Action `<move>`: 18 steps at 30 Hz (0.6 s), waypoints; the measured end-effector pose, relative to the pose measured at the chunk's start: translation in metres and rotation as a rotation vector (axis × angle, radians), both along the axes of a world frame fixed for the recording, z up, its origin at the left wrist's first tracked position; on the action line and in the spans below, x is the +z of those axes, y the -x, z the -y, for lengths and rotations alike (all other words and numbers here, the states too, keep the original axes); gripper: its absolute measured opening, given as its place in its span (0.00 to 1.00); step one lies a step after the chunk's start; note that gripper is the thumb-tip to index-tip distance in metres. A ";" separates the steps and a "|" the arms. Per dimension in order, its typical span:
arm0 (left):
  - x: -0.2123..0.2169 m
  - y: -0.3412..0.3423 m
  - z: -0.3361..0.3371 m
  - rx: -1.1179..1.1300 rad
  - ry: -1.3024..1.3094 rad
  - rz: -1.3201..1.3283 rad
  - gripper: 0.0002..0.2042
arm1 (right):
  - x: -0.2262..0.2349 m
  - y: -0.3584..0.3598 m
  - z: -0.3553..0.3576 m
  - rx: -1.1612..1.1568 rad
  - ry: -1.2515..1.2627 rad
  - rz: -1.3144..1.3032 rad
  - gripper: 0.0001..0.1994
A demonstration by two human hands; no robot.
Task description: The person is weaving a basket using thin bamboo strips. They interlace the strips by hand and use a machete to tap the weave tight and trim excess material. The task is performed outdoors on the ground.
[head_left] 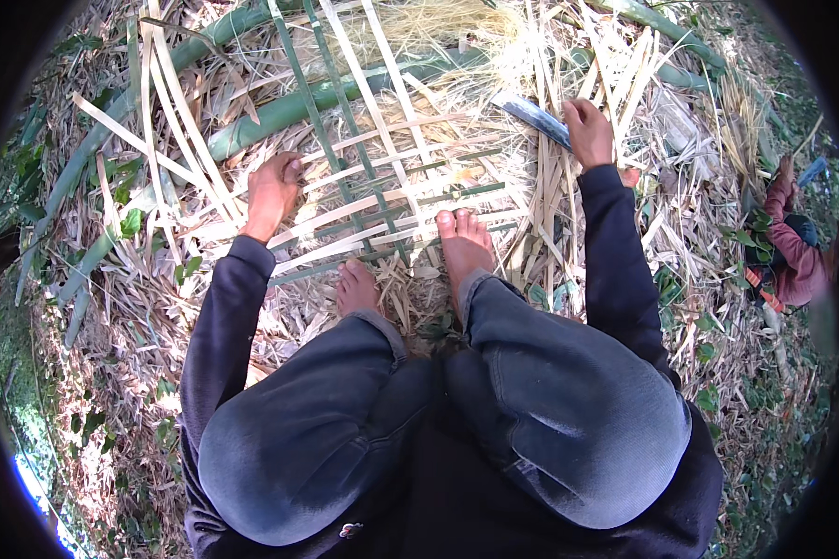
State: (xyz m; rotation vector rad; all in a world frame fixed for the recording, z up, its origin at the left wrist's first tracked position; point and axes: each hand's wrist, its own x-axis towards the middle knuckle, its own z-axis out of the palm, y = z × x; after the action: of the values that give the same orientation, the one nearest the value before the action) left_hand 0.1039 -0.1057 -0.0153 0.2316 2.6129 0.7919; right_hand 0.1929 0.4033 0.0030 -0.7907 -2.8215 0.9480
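Note:
A loose, open weave of green and pale bamboo strips (pixel 375 177) lies on the ground in front of my bare feet. Long strips run away from me, and shorter ones cross them sideways. My left hand (pixel 272 194) is closed at the left side of the weave, beside the ends of the cross strips; what its fingers hold, if anything, is hidden. To the right of the weave, my right hand (pixel 589 135) is wrapped round the handle end of a machete (pixel 536 121). Its broad grey-blue blade points to the far left, apart from the weave.
Green bamboo poles (pixel 280 114) lie beyond the weave and curve down the left side. Loose pale strips (pixel 182 112) cross them, and fine shavings (pixel 438 33) are heaped behind. Another person (pixel 797 247) sits at the far right. Dry leaves cover the ground.

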 end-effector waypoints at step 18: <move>0.000 0.007 -0.023 -0.054 0.037 0.104 0.12 | 0.005 -0.099 -0.098 0.494 -0.410 0.423 0.25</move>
State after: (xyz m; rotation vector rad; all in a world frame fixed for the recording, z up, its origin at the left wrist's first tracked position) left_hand 0.0973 -0.0826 -0.0152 0.2434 2.5104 0.7171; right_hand 0.2921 0.5014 0.0082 -0.2656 -3.4940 0.2023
